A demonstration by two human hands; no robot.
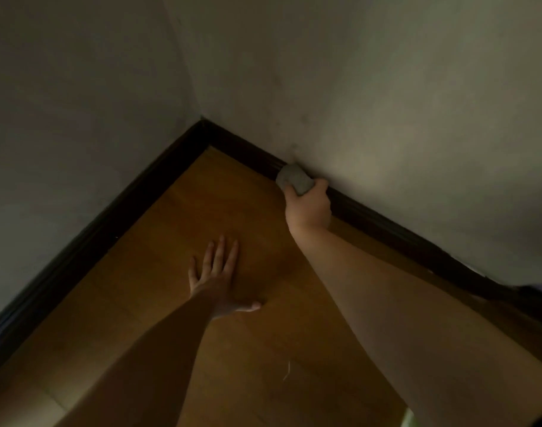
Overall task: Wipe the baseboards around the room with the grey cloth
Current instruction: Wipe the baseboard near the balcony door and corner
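Observation:
A dark baseboard [386, 229] runs along the right wall and meets a second dark baseboard [88, 238] on the left wall at the room's corner. My right hand [308, 208] grips a bunched grey cloth [294, 178] and holds it against the right baseboard, a short way from the corner. My left hand [216, 274] lies flat on the wooden floor, fingers straight and spread, pointing toward the corner.
Pale walls [386, 103] rise above both baseboards. The orange-brown wooden floor [177, 217] fills the corner area. A thin pale strand [286, 371] lies on the floor between my forearms. A bluish object [537, 288] shows at the right edge.

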